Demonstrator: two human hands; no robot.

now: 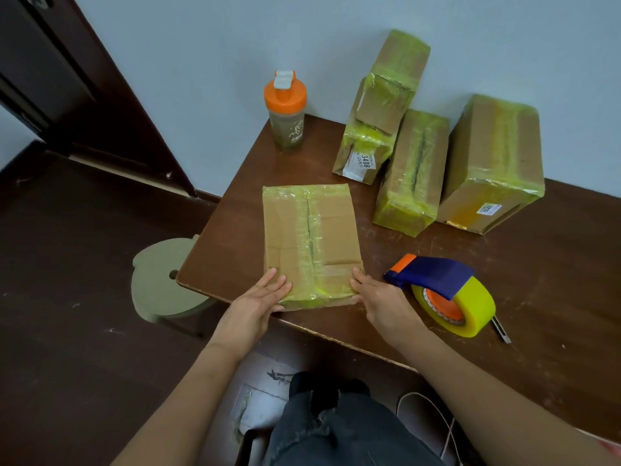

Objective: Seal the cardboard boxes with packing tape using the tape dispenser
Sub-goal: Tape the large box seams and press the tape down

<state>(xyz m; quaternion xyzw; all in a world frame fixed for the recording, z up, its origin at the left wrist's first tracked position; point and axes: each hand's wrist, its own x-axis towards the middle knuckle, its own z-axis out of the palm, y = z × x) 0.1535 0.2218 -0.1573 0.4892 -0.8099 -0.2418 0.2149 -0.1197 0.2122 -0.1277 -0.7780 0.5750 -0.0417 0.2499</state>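
Cardboard box (311, 243) lies flat near the tabletop's (554, 264) front edge, already banded with yellow tape. Left hand (258, 301) and right hand (378, 297) press its near corners, fingers extended flat and close together, pinching nothing. It looks light, stiff and slick where taped (grip bare side edges). Tape dispenser (443, 290) rests just right.

A scratched dark brown wooden table (554, 280) is set against the wall. Directly on it are found: a taped cardboard box (311, 243) at the near edge, a tape dispenser (443, 292) beside it, a box cutter (502, 332), an orange-lidded shaker bottle (286, 111), and four taped boxes (437, 156) at the back.
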